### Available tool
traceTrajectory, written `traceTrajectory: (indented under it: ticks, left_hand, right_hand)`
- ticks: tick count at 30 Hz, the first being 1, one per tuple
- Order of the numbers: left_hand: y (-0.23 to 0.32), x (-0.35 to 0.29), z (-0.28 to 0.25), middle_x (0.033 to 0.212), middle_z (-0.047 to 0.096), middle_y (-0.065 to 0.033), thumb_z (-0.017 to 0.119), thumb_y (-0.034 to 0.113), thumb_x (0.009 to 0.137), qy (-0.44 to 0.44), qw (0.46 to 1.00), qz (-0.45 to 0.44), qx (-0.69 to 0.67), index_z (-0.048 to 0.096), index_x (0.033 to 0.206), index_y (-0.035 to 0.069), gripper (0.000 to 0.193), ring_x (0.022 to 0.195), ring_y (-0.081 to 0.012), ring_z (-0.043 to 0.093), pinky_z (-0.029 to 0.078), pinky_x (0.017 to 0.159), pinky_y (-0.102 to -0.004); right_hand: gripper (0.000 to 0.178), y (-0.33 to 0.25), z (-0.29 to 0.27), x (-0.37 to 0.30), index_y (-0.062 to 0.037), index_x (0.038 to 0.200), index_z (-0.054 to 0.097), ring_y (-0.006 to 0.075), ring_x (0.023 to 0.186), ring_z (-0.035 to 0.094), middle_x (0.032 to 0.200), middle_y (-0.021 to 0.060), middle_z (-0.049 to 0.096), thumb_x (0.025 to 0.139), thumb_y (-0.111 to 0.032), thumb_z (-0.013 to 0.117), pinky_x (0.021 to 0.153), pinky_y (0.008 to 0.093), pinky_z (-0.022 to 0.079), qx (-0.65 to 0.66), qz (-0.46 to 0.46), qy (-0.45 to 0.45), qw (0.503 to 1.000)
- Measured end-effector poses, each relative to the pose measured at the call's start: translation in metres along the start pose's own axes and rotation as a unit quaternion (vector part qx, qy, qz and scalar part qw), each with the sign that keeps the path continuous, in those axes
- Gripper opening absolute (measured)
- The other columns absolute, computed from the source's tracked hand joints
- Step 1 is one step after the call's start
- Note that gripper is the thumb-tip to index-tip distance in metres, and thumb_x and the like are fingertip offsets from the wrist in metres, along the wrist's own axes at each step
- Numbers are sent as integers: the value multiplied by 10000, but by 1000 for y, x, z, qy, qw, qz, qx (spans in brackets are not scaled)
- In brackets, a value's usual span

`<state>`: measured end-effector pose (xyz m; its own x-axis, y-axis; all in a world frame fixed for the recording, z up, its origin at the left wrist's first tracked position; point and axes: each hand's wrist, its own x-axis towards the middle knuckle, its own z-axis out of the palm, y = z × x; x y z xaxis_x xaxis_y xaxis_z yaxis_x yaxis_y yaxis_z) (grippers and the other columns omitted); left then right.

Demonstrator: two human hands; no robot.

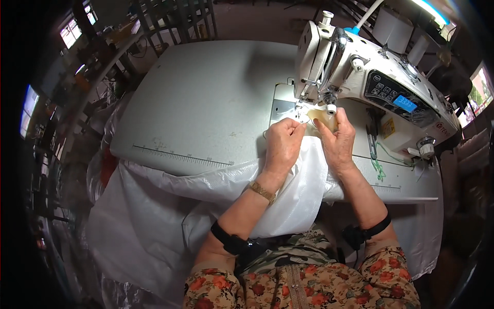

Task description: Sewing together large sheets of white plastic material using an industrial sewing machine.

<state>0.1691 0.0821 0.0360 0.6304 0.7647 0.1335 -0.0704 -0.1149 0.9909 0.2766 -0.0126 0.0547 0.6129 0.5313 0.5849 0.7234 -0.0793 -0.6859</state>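
Note:
A white sewing machine point(355, 67) stands on the grey table, its lamp lighting the needle area. Before the presser foot point(300, 109), the fingers of my left hand point(284, 144) are pinched together at the top edge of a white woven plastic sheet point(293, 206). My right hand point(338, 141) is just right of the needle, thumb toward the left hand, fingers curled. A pale yellowish piece point(320, 116) shows between its thumb and forefinger; glare hides what exactly it grips. The sheet hangs from between my hands over the table's front edge into my lap.
Right of my hand, dark thread snips point(371, 129) and green thread point(379, 167) lie on the grey tabletop point(206, 98). A control panel point(393, 98) is on the machine arm, with thread cones point(393, 28) behind. A chair point(175, 20) stands beyond the far edge.

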Motion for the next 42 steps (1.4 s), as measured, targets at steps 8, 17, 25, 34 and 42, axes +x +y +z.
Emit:
traceTrajectory:
  ticks: [8, 17, 25, 34, 42]
  left_hand:
    - [-1, 0, 2, 740, 699, -61, 681, 104, 900, 4, 1000, 21, 11, 683, 853, -54, 165, 636, -50, 575, 464, 545, -225]
    - [-1, -1, 1, 713, 683, -41, 678, 115, 901, 7, 1000, 3, 4, 678, 847, -46, 170, 619, -37, 552, 446, 527, -218]
    - [2, -1, -1, 657, 656, -18, 678, 112, 890, 9, 999, 21, 37, 667, 815, -50, 179, 581, -24, 514, 417, 503, -227]
    - [3, -5, 0, 737, 676, -46, 654, 91, 903, 32, 999, 8, -3, 659, 885, -49, 141, 648, -56, 567, 457, 570, -226]
    - [16, -8, -7, 751, 655, -27, 669, 116, 925, 17, 955, -31, -294, 672, 939, -21, 138, 673, -72, 593, 485, 639, -201]
  right_hand:
    - [241, 1, -1, -1, 18, 934, 538, 231, 694, 567, 798, 143, 592, 817, -50, 738, 625, 354, 461, -15, -5, 4, 1000]
    - [247, 3, 0, -2, 17, 927, 533, 203, 690, 551, 790, 129, 580, 811, -41, 743, 621, 337, 458, -9, -14, 3, 1000]
    - [237, -4, 1, -1, 16, 891, 520, 229, 664, 522, 771, 139, 550, 807, -37, 735, 619, 344, 450, 6, -2, 0, 1000]
    - [254, -6, -3, -7, 7, 955, 541, 293, 699, 610, 820, 166, 621, 829, -97, 736, 641, 359, 486, 1, 36, 11, 999]
    - [306, -17, -20, -40, -10, 1075, 563, 199, 878, 655, 994, 138, 673, 846, -98, 745, 796, 307, 522, 140, 40, 89, 985]
